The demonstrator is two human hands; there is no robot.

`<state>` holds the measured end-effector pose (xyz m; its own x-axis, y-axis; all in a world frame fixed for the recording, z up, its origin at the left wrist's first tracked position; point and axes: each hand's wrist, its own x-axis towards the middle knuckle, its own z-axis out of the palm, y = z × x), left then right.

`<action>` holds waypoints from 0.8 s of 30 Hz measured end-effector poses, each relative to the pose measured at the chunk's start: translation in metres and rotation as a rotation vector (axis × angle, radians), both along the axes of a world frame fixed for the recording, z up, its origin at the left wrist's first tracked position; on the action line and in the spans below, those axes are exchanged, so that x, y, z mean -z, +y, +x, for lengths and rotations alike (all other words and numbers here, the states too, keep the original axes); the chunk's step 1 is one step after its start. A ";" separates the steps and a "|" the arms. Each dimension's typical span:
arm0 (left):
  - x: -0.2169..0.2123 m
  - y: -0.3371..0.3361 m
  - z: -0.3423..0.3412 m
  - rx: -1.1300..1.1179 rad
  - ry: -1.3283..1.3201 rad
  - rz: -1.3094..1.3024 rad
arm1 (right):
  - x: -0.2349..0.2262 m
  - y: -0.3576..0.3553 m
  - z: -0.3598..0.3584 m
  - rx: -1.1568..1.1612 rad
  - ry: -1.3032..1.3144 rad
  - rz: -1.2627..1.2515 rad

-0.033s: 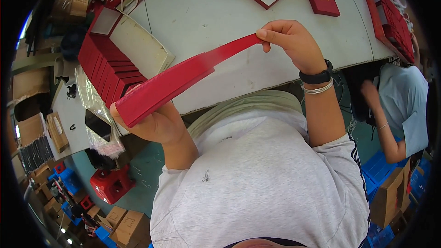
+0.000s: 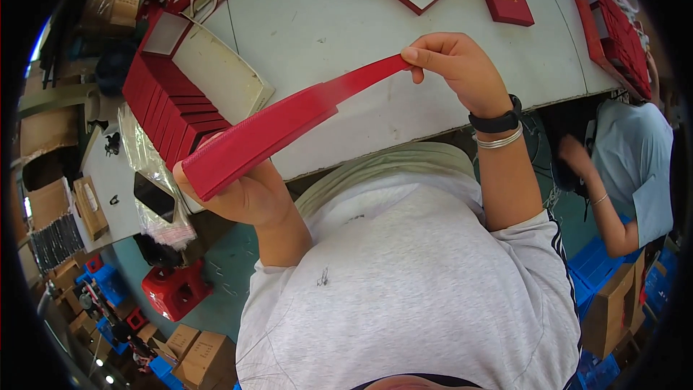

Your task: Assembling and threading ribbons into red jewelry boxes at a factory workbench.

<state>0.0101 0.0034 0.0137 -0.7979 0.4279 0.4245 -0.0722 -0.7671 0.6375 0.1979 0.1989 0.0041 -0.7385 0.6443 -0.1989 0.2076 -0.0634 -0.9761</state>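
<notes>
Stretching across mid-frame, a long red cardboard strip (image 2: 281, 128) is clamped at its lower-left end by the left hand (image 2: 242, 191), its upper-right tip pinched by the right hand (image 2: 462, 68).

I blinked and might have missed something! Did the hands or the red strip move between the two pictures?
Nothing visibly changed. The left hand grips the wide end of the red strip and the right hand pinches its thin end, above the table, just as before. The row of red boxes is in the same place too.
</notes>
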 end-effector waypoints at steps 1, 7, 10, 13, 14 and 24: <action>0.000 0.000 0.001 0.002 0.000 0.000 | 0.001 -0.002 0.000 0.002 -0.021 -0.006; 0.000 0.001 0.003 -0.051 0.085 -0.089 | 0.009 -0.027 -0.016 -0.058 0.033 -0.101; -0.006 0.008 0.006 -0.198 0.008 -0.216 | 0.015 -0.047 -0.029 -0.082 0.021 -0.213; -0.006 0.009 0.003 -0.200 -0.032 -0.223 | 0.019 -0.069 -0.039 -0.051 0.079 -0.288; -0.006 0.009 0.001 -0.207 -0.016 -0.218 | 0.022 -0.074 -0.041 -0.015 0.135 -0.333; 0.006 -0.015 -0.021 -0.243 0.027 -0.128 | -0.020 -0.037 -0.009 0.273 0.249 0.029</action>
<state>-0.0112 -0.0118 0.0081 -0.8727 0.2773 0.4020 0.1224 -0.6726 0.7298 0.1891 0.1615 0.0239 -0.5620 0.8270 -0.0141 -0.0569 -0.0557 -0.9968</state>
